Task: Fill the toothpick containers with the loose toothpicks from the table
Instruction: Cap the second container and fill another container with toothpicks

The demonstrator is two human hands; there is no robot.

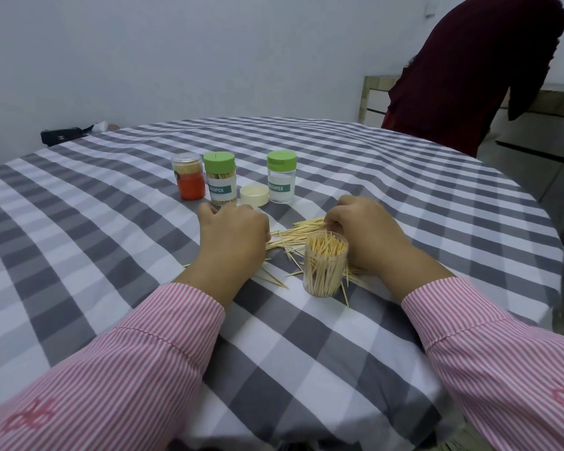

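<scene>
Your left hand (233,234) and right hand (365,229): fingers curled onto the loose toothpicks (293,237); actual hold, cannot tell. 1 open container (324,266) stands between, nearly full.

surface cloth (118,255): matt woven check. open container (324,271): clear glossy plastic. loose toothpicks (293,236): pale bare wood. green lids (219,162): smooth plastic.

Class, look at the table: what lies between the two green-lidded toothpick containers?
In the head view, a cream lid, open side up, lies between the left green-lidded container and the right green-lidded container, slightly nearer the person.
</scene>
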